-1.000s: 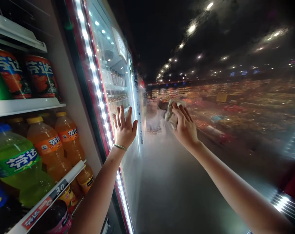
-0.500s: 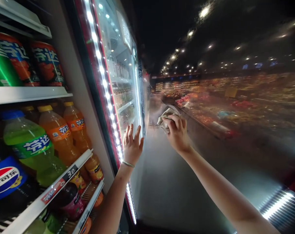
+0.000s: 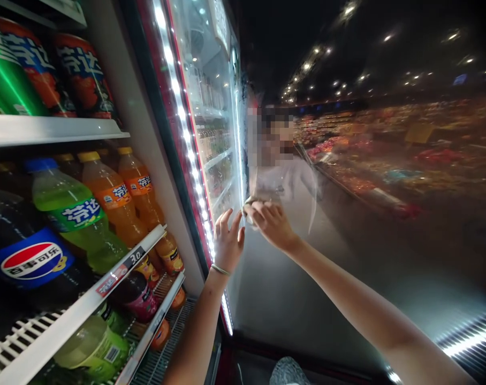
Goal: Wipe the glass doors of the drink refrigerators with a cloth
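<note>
Right hand (image 3: pixel 273 223), with bent fingers, grasps a pale cloth (image 3: pixel 249 201), bunched and apparently against the glass panel (image 3: pixel 291 299); much of the fabric is hidden behind the fingers. The cloth lies toward the panel's left side, to the right of the bright light strip (image 3: pixel 185 125) and well above the panel's bottom edge. Just beside it, the left hand (image 3: pixel 229 243) is unclenched and holds nothing; its fingers are spread and slightly bent, and I cannot tell whether they rest on the glass or hover before it.

Further left, a green bottle (image 3: pixel 72 214) and a cola bottle (image 3: pixel 30 256) stand behind the front edge of the shelf (image 3: pixel 76 315), apart from both hands.

To do this wiping step well, I would unfold the cloth so that a flat pad, not a wad, meets the glass, and press evenly along the fingers. Overlapping strokes seem best, lighter beside the light strip, whose frame could snag the fabric. The left hand might better steady the panel by an edge, since bare fingertips would probably leave prints. With so many reflections (image 3: pixel 427 155), smears may show better from a slant.
</note>
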Demonstrator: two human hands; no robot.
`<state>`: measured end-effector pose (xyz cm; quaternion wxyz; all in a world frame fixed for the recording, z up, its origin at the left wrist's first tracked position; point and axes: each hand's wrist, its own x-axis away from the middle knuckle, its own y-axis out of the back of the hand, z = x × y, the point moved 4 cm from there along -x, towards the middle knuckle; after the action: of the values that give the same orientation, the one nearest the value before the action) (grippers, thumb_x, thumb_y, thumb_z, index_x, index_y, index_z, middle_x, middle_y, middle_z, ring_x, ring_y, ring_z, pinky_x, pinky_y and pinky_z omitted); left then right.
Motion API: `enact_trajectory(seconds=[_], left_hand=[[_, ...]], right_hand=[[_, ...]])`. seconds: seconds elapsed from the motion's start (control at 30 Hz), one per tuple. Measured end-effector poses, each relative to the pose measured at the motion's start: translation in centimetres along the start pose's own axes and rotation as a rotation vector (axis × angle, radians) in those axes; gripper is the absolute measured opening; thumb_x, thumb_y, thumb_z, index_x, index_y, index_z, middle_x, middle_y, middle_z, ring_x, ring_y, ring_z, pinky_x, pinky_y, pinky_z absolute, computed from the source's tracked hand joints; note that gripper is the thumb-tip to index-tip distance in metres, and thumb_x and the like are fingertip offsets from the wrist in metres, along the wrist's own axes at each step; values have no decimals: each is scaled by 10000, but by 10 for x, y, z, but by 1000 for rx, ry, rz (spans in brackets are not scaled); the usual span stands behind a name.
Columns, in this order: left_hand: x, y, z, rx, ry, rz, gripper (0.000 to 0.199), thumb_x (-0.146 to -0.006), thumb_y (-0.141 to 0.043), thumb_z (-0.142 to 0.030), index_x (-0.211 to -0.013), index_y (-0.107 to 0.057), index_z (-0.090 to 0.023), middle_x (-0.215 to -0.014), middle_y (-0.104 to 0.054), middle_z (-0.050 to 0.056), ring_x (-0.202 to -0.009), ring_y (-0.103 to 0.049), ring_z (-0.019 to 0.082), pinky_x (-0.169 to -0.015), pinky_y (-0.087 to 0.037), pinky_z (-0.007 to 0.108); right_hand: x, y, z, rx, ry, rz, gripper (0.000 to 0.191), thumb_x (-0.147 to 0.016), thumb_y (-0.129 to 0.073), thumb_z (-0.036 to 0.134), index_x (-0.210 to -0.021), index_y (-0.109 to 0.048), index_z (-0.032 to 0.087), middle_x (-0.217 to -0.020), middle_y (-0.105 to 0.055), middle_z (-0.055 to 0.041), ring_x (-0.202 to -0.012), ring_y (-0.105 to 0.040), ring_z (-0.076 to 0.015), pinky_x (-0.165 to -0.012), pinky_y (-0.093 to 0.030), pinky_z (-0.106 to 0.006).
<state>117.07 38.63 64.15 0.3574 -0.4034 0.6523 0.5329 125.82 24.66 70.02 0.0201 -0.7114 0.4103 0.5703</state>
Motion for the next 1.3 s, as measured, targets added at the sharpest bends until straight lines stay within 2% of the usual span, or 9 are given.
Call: enact_trajectory(seconds=[0.1,0.2,0.27,0.43,0.6,0.8,0.97,1.13,1.3], left_hand=[[-5,8,10,6,29,6,464,-1013,-511,-249,-1477,-509,-233,-1418,-537,155,-1355,-516,285,-1143,-474,503],[-8,13,16,17,47,-16,447,-1021,-504,-264,-1466,-512,-227,-1398,-551,155,-1343,-530,277,-1135,-482,495],[-7,13,15,32,59,-42,438,-1024,-498,-266,-1460,-513,-222,-1395,-553,155,-1340,-538,271,-1120,-501,480],[4,10,13,18,65,-22,476,-1028,-475,-238,-1504,-460,-223,-1402,-565,149,-1358,-537,265,-1121,-508,472],[12,14,20,27,79,-34,475,-1031,-464,-227,-1506,-461,-208,-1379,-583,155,-1343,-551,259,-1138,-492,481],[13,21,24,97,102,-59,482,-1039,-462,-223,-1519,-437,-209,-1379,-581,144,-1355,-543,228,-1159,-482,447],[6,26,27,82,111,-57,463,-1050,-442,-249,-1512,-439,-219,-1374,-586,146,-1346,-554,228,-1152,-491,450],[-5,28,25,101,83,-62,478,-1042,-469,-241,-1517,-432,-221,-1394,-574,140,-1362,-536,226,-1163,-477,445],[-14,22,18,111,79,-82,487,-1034,-486,-240,-1519,-440,-232,-1413,-562,135,-1367,-532,233,-1169,-467,454]], right_hand=[[13,0,6,58,81,-44,420,-972,-580,159,-1354,-618,330,-1145,-731,-40,-952,-626,-212,-876,-438,-371],[7,8,-4,108,-142,-181,381,-944,-626,170,-1300,-657,301,-1127,-732,-79,-1014,-611,-272,-908,-413,-425],[-2,9,-4,88,-201,-198,386,-947,-625,179,-1314,-657,294,-1161,-723,-96,-1077,-600,-301,-928,-402,-444],[2,-9,17,-70,149,4,527,-972,-605,152,-1420,-569,427,-1172,-738,5,-1034,-640,-199,-913,-395,-365],[-10,-9,8,-6,-99,-84,506,-965,-621,190,-1430,-582,386,-1185,-733,-61,-1036,-637,-255,-964,-388,-438],[-22,-17,29,-81,231,38,547,-983,-599,170,-1459,-536,432,-1219,-740,19,-1071,-659,-188,-1000,-431,-368],[-37,-12,10,-48,-10,-107,547,-981,-602,168,-1484,-531,369,-1402,-674,-57,-1259,-620,-280,-1127,-397,-518],[-48,-5,1,-99,271,-33,594,-1007,-534,104,-1529,-455,377,-1468,-630,10,-1352,-595,-205,-1173,-475,-447],[-80,20,-29,-92,86,-179,594,-970,-568,57,-1528,-472,238,-1554,-538,-88,-1472,-471,-287,-1230,-416,-590]])
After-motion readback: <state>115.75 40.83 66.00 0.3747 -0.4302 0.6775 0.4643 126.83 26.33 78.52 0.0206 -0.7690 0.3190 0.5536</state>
